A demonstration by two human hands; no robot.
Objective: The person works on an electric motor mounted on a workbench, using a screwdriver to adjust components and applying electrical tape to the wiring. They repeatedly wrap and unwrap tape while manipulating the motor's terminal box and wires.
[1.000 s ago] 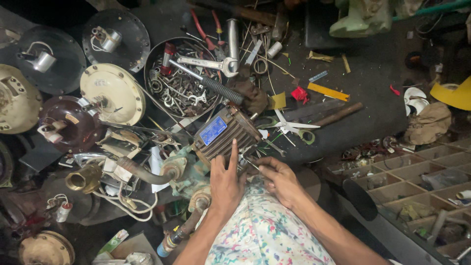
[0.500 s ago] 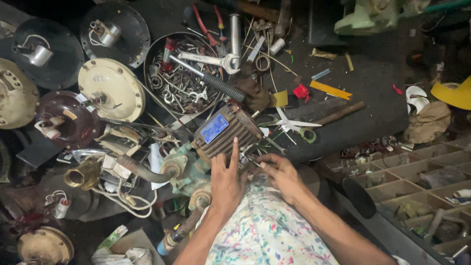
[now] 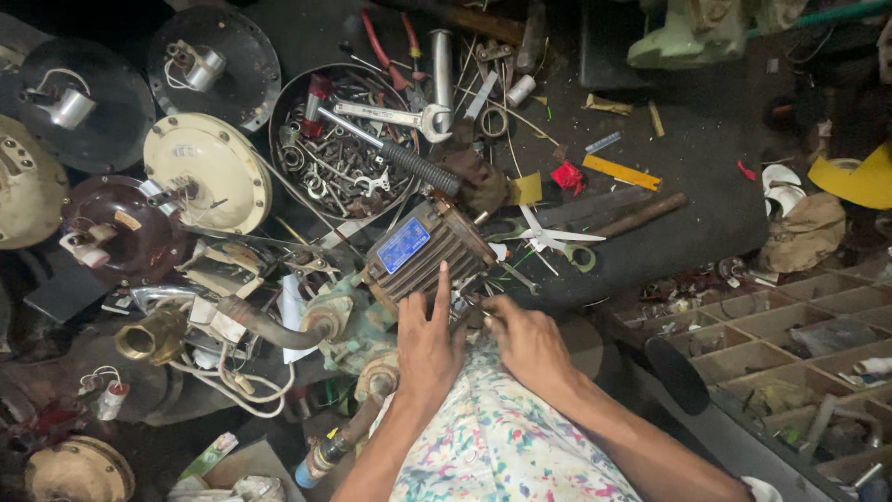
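The ribbed motor housing (image 3: 423,256), likely heavy, rigid metal, lies just beyond the left hand (image 3: 427,344) pressing flat against its near end, while the right hand (image 3: 525,339) pinches something small beside it.

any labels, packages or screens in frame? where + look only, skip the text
Nameplate: blue rectangle, pale border, on the finned grey motor housing, just above the left hand.
Sticker: small tan tag on the dark maroon round cover, far left.
Carton: green and white box corner, bottom left.
Screens or signs: none.
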